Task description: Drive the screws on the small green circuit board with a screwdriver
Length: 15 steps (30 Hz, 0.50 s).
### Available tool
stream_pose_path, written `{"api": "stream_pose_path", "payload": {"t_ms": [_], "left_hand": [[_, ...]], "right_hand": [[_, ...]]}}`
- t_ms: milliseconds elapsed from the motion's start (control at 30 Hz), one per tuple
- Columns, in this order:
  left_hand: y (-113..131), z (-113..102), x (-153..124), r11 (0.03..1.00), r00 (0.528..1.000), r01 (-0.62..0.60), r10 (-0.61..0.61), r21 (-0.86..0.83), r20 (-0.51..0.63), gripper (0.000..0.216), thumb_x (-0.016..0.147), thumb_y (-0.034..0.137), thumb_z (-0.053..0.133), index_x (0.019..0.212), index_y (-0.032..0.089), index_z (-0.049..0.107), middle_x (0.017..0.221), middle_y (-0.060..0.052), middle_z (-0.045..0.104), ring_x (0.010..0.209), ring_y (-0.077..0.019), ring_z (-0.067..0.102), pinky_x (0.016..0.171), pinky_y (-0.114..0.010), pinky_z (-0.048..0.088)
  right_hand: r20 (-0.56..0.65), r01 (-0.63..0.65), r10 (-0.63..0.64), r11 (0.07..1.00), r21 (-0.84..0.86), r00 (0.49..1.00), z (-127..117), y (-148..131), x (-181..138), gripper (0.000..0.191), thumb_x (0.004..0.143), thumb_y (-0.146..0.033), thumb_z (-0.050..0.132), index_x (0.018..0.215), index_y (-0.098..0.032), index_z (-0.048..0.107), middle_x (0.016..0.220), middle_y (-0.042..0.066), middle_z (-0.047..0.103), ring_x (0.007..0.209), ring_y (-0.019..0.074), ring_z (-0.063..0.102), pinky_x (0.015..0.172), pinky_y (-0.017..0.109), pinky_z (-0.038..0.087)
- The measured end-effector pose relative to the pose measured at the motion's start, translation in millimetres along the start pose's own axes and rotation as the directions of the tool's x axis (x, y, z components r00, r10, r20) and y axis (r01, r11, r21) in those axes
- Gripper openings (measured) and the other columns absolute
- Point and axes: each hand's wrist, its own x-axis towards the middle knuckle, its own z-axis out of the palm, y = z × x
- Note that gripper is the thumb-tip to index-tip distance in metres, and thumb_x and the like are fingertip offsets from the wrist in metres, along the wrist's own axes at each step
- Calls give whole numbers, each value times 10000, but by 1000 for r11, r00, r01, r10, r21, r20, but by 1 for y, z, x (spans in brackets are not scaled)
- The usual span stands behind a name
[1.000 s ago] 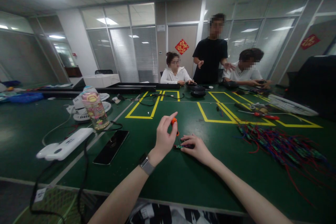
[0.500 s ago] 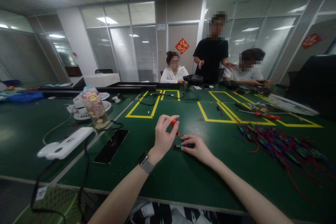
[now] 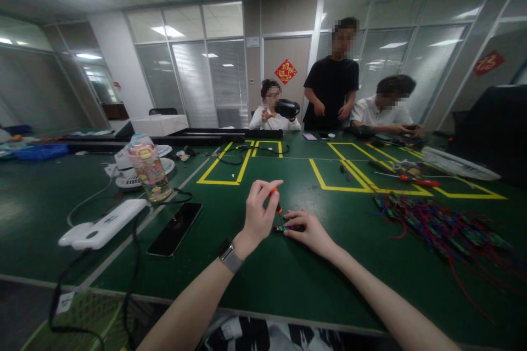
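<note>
My left hand [image 3: 260,207] is closed around the handle of a small orange-and-black screwdriver [image 3: 279,209], with the index finger stretched out past the handle's top. The thin shaft points down at a small green circuit board [image 3: 280,228] on the table. Whether the tip touches the board is too small to tell. My right hand [image 3: 305,227] rests low on the table, thumb and fingers pressing the board's right end. Dark wires run under those fingers, partly hidden.
A heap of boards with red and blue wires [image 3: 448,225] lies at right, near a red-handled screwdriver [image 3: 420,181]. At left are a phone [image 3: 175,229], a white power strip [image 3: 109,224] and a drink bottle [image 3: 150,170]. Three people [image 3: 331,85] are across the green table.
My left hand has shifted very slightly around the screwdriver; my right hand stays put. Across the table, the seated person at left has lifted a black headset-like object, and the standing person's hands have lowered.
</note>
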Motion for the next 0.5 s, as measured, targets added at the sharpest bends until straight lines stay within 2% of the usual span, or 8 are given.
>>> {"api": "stream_pose_path", "payload": {"t_ms": [133, 233, 367, 500], "left_hand": [[-1, 0, 0, 999, 1000, 1, -1, -36, 6, 359, 991, 168, 360, 1294, 205, 548, 1039, -66, 568, 942, -175, 553, 821, -306, 463], [-3, 0, 1, 1000, 1000, -6, 6, -17, -5, 334, 981, 163, 400, 1270, 197, 565, 967, -51, 573, 897, -170, 554, 805, -301, 458], [-4, 0, 2, 999, 999, -1, 4, 44, -54, 246, 945, 212, 520, 1159, 210, 641, 855, -19, 511, 799, -158, 532, 739, -282, 457], [-3, -1, 1, 999, 999, 15, -13, 39, -48, 294, 976, 209, 454, 1226, 209, 610, 940, -45, 549, 879, -173, 548, 787, -297, 463]], "right_hand": [[2, -3, 3, 1000, -3, 1000, 0, 1, 0, 145, 722, -275, 755, 862, -253, 787, 1144, 88, 726, 1193, 305, 600, 1141, 615, 195], [-4, -3, 3, 1000, -6, 1000, 1, 2, 0, 139, 722, -276, 753, 855, -256, 787, 1138, 84, 728, 1194, 304, 597, 1142, 614, 189], [-8, -2, 2, 1000, 1, 1000, 1, 1, 0, 137, 721, -268, 750, 852, -254, 789, 1128, 85, 731, 1190, 306, 598, 1141, 613, 191], [-7, -4, 4, 1000, 4, 1000, 1, 0, 0, 135, 723, -270, 751, 852, -254, 788, 1134, 85, 730, 1189, 307, 599, 1142, 614, 187]]}}
